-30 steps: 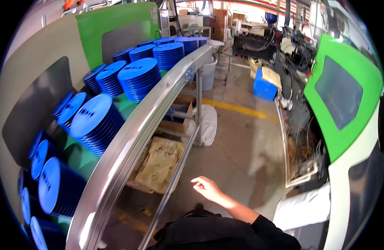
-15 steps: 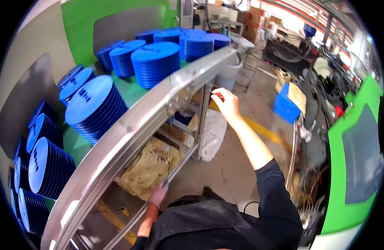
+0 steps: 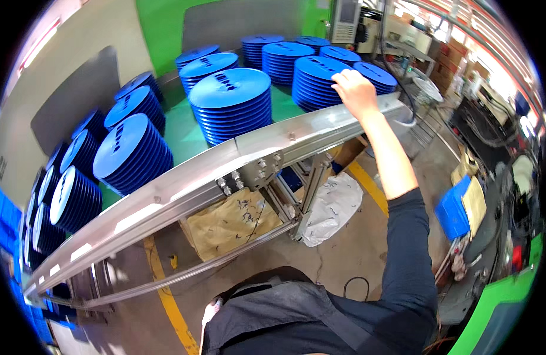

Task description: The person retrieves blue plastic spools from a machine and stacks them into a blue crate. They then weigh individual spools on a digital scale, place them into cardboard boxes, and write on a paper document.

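Note:
My right hand [image 3: 357, 93] is raised at the far right end of the metal-edged table [image 3: 196, 158], in front of a stack of blue discs [image 3: 311, 84]. Its bare fingers are bent and drawn together; whether they touch the stack or pinch something small cannot be made out. Only a pale sliver of my left hand [image 3: 212, 309] shows beside my dark apron, its fingers hidden. Nearest to me on the table's middle stands a tall stack of ribbed blue discs [image 3: 230, 109], with another stack [image 3: 132, 155] to its left.
More blue disc stacks fill the table's back and left. Bolts [image 3: 231, 182] stick out from its metal frame. Beneath lie a tan sack [image 3: 225, 228] and a white sack [image 3: 332, 210]. A blue box [image 3: 453, 210], cables and a green machine [image 3: 492, 307] are on the right.
The view has turned leftward over the table. My right hand now shows in front of a disc stack. My left hand has left the frame's lower rail and drawn back to my body.

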A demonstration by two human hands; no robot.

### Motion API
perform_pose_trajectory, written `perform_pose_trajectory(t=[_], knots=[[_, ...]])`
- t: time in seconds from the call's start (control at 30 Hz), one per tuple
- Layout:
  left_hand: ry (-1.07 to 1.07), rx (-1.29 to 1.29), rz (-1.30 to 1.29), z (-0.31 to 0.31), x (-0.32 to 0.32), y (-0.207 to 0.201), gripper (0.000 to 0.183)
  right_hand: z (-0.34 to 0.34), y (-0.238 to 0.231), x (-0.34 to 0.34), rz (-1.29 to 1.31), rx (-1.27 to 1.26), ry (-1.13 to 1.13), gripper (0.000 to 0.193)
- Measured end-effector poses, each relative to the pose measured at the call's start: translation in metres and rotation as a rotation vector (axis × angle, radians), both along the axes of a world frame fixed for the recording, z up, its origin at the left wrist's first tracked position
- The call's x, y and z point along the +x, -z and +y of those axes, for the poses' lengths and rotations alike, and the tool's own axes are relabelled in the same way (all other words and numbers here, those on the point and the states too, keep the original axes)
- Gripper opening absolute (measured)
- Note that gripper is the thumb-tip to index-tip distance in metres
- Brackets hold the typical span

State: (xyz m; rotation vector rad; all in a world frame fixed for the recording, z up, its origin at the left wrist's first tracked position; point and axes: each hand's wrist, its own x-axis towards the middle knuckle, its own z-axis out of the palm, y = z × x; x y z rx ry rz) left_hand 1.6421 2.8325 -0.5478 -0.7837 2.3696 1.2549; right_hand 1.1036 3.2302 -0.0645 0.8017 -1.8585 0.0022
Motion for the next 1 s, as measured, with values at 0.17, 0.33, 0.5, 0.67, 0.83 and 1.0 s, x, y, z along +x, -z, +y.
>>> perform_pose_trajectory(t=[0.17, 0.33, 0.5, 0.67, 0.83, 1.0], knots=[[-0.198, -0.059, -0.085, 0.063, -0.035, -0.133, 0.036, 0.012, -0.007, -0.005, 0.041, 0.13, -0.008, 0.016], [-0.159, 0.005, -0.018, 0.058, -0.016, -0.124, 0.037, 0.003, -0.007, -0.004, -0.03, 0.219, -0.019, 0.018], [0.093, -0.126, -0.083, 0.037, 0.014, -0.064, 0.047, 0.002, -0.012, -0.013, 0.047, 0.25, 0.008, 0.007], [-0.064, -0.03, -0.049, 0.042, 0.017, -0.115, 0.05, 0.019, -0.043, 0.015, -0.074, -0.107, -0.066, 0.011], [-0.207, -0.027, 0.106, 0.005, 0.062, -0.133, 0.052, -0.018, -0.09, 0.114, -0.164, -0.484, -0.39, 0.011], [-0.322, 0.049, 0.52, -0.067, 0.09, -0.221, 0.05, -0.159, -0.1, 0.293, -0.031, -0.355, -0.661, 0.011]])
